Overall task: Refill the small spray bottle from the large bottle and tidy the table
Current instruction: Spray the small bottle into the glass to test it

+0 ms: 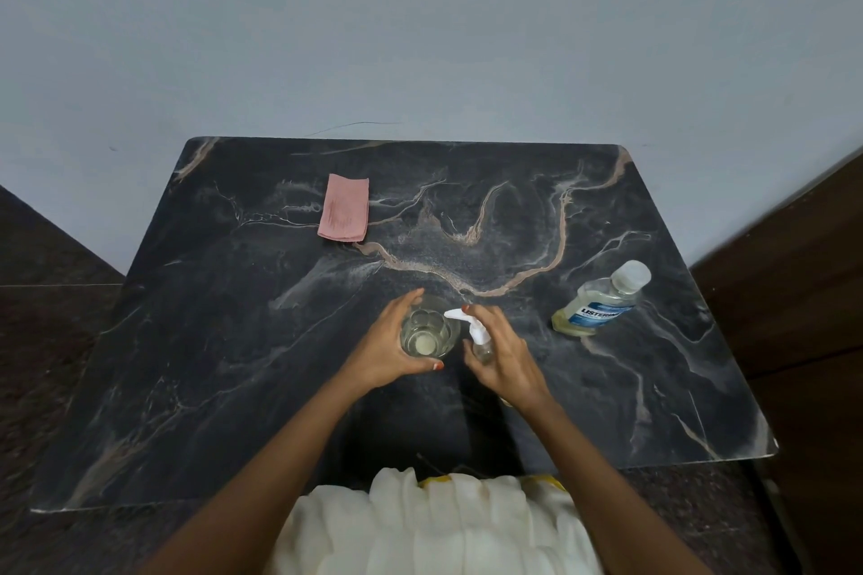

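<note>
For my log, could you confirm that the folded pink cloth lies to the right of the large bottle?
Not quite: the head view shows the folded pink cloth lying to the left of the large bottle.

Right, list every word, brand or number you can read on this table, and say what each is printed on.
"LISTERIN": on the blue label of the large bottle; the end of the word curves out of sight.
Smaller print under that word: too blurred to read.
Spray bottle, glass, pink cloth: no writing shows on any of them.
</note>
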